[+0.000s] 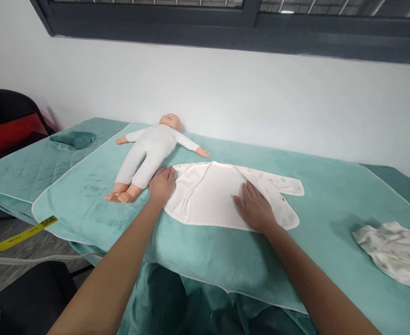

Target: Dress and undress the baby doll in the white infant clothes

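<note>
A small white baby shirt (pixel 215 200) lies spread out with its front opened, one printed sleeve stretched to the right. My left hand (pixel 162 185) rests at the shirt's left edge, fingers together and laid out over the left sleeve area, which it partly hides. On the right front panel, my right hand (pixel 255 207) lies flat with its fingers extended. Just beyond my left hand, a baby doll (pixel 152 149) in a white long-sleeved suit lies on its back, its feet bare.
Green padded covers (pixel 323 186) drape the bed beneath everything. A crumpled printed cloth (pixel 396 253) lies at the right edge. Left are a black and red chair (pixel 11 128), a head-rest hole (pixel 72 139) and a yellow strap (pixel 19 237). The white wall (pixel 225 93) stands behind.
</note>
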The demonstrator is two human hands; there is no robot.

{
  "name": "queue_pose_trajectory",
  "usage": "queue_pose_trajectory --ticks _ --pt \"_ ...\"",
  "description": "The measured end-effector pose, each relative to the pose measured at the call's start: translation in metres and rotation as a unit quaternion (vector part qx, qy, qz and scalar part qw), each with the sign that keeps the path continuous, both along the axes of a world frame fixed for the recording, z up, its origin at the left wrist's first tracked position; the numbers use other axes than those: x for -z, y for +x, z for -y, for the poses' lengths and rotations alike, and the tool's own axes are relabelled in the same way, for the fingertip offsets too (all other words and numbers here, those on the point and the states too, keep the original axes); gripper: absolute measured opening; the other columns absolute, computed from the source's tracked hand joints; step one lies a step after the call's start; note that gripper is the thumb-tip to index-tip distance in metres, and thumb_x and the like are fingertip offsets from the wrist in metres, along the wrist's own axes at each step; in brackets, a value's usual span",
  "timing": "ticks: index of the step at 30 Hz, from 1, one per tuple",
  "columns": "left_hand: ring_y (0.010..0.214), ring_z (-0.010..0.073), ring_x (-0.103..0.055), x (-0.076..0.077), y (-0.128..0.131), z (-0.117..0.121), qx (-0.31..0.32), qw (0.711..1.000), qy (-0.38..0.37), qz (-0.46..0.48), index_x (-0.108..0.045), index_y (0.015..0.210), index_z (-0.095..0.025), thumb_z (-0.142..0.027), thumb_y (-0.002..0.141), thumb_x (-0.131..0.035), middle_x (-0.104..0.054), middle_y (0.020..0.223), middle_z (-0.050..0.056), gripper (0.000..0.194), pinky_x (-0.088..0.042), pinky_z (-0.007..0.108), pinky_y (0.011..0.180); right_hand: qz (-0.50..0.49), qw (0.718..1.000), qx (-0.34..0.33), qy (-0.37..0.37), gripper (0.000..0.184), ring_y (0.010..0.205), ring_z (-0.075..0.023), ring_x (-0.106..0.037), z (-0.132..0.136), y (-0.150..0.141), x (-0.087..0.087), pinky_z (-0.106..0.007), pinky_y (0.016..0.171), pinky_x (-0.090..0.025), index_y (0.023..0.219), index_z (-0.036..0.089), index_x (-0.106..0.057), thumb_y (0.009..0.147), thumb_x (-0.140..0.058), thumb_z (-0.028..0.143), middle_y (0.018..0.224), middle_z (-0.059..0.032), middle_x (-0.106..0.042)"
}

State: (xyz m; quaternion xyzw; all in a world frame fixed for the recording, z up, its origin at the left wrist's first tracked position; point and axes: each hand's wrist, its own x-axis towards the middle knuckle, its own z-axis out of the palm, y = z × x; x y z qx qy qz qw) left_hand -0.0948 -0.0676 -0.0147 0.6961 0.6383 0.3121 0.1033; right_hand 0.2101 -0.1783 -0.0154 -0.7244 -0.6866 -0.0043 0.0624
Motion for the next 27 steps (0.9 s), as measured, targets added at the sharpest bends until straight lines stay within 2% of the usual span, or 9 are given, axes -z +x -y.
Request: queue_pose_trajectory --ticks 7,10,14,16,18,20,22,24,27 --pt "0.138 0.0221 -0.043 -0.003 0.001 0.004 0.025 0.999 -0.019 -0.039 -0.064 0.125 -0.017 -0.034 0.099 -0.029 -0.059 0.139 0.007 0.047 -0.03 0.038 0.117 0.051 0.996 -0.043 0.063 0.073 0.148 -0.0279 -0.024 0.042 0.0 0.009 -0.045 0.119 -0.026 0.149 0.001 -0.036 0.101 -0.02 0.054 0.155 -0.0205 -0.032" --pt "0.142 0.0236 -0.038 -0.004 0.001 0.011 0.044 0.995 -0.026 -0.084 -0.063 0.126 -0.02 -0.033 0.099 -0.028 -0.053 0.146 0.005 0.046 -0.024 0.046 0.12 0.052 0.994 -0.055 0.081 0.072 0.148 -0.0276 -0.025 0.064 -0.003 0.01 -0.046 0.12 -0.025 0.149 0.002 -0.036 0.101 -0.021 0.053 0.156 -0.0189 -0.032" --pt "0.148 0.027 -0.028 -0.008 -0.001 0.027 0.096 0.986 -0.055 -0.127 -0.052 0.138 -0.016 -0.036 0.098 -0.029 -0.04 0.154 0.008 0.05 -0.018 0.053 0.121 0.018 0.992 -0.087 0.092 0.07 0.149 -0.025 -0.023 0.099 -0.01 0.013 -0.046 0.12 -0.028 0.154 0.008 -0.028 0.101 -0.027 0.054 0.159 -0.0134 -0.027" --pt "0.148 0.0275 -0.028 -0.015 -0.004 0.035 0.129 0.98 -0.098 -0.117 -0.049 0.141 -0.015 -0.04 0.098 -0.031 -0.038 0.155 0.009 0.054 -0.02 0.051 0.122 -0.013 0.99 -0.113 0.079 0.069 0.149 -0.0239 -0.021 0.111 -0.014 0.015 -0.047 0.12 -0.028 0.156 0.014 -0.024 0.1 -0.032 0.054 0.16 -0.0098 -0.025" --pt "0.146 0.0255 -0.032 -0.026 -0.01 0.039 0.145 0.979 -0.119 -0.078 -0.049 0.141 -0.013 -0.044 0.096 -0.033 -0.039 0.155 0.01 0.057 -0.025 0.043 0.122 -0.063 0.989 -0.123 0.055 0.068 0.149 -0.0238 -0.021 0.112 -0.019 0.012 -0.048 0.12 -0.029 0.156 0.018 -0.023 0.099 -0.035 0.053 0.161 -0.0075 -0.025" --pt "0.143 0.022 -0.039 -0.041 -0.021 0.035 0.127 0.987 -0.092 -0.031 -0.051 0.14 -0.016 -0.046 0.096 -0.035 -0.044 0.153 0.008 0.056 -0.03 0.033 0.12 -0.134 0.985 -0.106 0.029 0.067 0.148 -0.0243 -0.025 0.097 -0.026 0.0 -0.048 0.119 -0.032 0.156 0.021 -0.025 0.098 -0.035 0.055 0.16 -0.0061 -0.027" --pt "0.141 0.021 -0.042 -0.055 -0.037 0.021 0.08 0.996 -0.032 -0.001 -0.053 0.139 -0.02 -0.045 0.095 -0.037 -0.048 0.15 0.005 0.053 -0.031 0.03 0.119 -0.211 0.975 -0.074 0.004 0.067 0.146 -0.0251 -0.03 0.065 -0.04 -0.019 -0.047 0.117 -0.035 0.155 0.024 -0.027 0.097 -0.035 0.058 0.159 -0.0045 -0.029" --pt "0.142 0.024 -0.039 -0.066 -0.056 -0.001 0.033 0.999 0.017 -0.005 -0.054 0.137 -0.019 -0.041 0.094 -0.039 -0.048 0.15 0.007 0.051 -0.028 0.036 0.121 -0.264 0.963 -0.048 -0.019 0.068 0.144 -0.0261 -0.035 0.019 -0.061 -0.042 -0.045 0.115 -0.039 0.154 0.028 -0.028 0.096 -0.037 0.06 0.159 -0.0019 -0.03" --pt "0.14 0.0323 -0.04 -0.07 -0.087 -0.036 -0.027 0.999 0.008 -0.023 -0.054 0.135 -0.012 -0.036 0.09 -0.048 -0.048 0.148 0.015 0.051 -0.031 0.048 0.117 -0.306 0.95 -0.055 -0.03 0.07 0.144 -0.0275 -0.034 -0.066 -0.107 -0.066 -0.044 0.115 -0.037 0.154 0.024 -0.029 0.095 -0.038 0.059 0.158 -0.0036 -0.032"
